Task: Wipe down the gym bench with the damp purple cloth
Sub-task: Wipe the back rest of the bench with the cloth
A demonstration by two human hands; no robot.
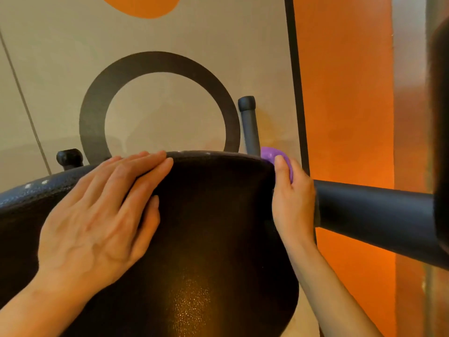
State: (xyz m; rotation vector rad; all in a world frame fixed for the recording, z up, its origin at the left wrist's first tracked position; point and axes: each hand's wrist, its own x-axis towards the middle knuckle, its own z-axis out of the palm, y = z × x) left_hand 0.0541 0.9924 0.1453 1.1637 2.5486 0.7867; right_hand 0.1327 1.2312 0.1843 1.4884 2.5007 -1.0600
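Purple cloth [272,155] gripped by right hand [292,203] at bench pad [213,215] edge.

Beige floor [170,32] bears a dark painted ring [97,98] beside an orange panel [345,93].

Dark textured bench pad [213,215], left hand [102,215] atop.

No readable text, seemingly none (shapes only)
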